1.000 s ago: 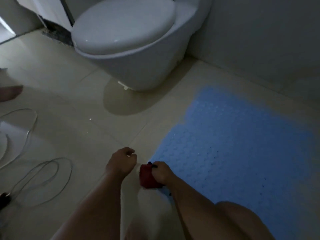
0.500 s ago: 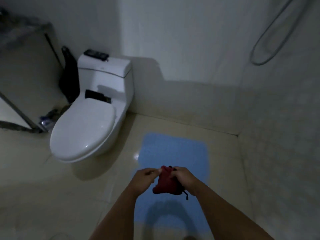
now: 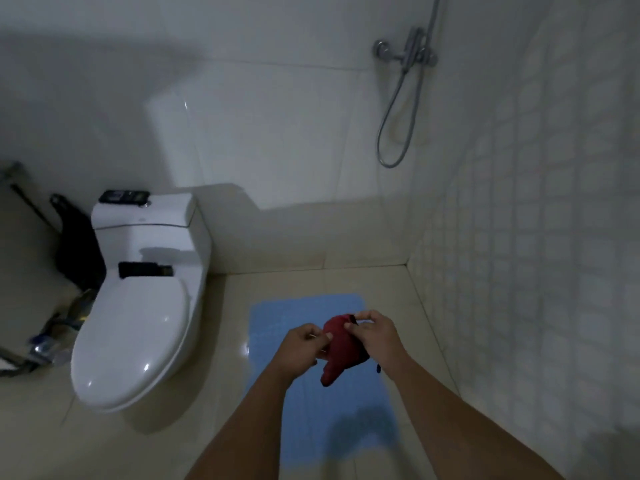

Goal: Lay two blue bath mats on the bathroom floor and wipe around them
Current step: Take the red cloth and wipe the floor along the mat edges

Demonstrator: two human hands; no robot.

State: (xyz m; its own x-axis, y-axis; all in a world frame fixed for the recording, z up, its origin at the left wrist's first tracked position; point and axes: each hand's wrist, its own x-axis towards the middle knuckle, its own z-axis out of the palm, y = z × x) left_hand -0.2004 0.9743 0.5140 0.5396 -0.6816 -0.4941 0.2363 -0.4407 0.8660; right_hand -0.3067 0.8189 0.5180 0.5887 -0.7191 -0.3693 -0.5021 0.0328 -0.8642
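A blue bath mat lies flat on the beige tiled floor, between the toilet and the right wall. Above it I hold a dark red cloth in the air with both hands. My left hand pinches its left edge. My right hand grips its top and right side, and a dark strap hangs below that wrist. Only one mat is in view; my arms cover its middle.
A white toilet with its lid down stands at the left, dark objects on its tank and behind its seat. A black bag leans beside it. A shower hose and mixer hang on the far wall. The tiled wall is close on the right.
I have risen from a crouch near the floor, and the view now looks down from higher up. The red cloth came up off the floor; both hands now hold it above the mat.
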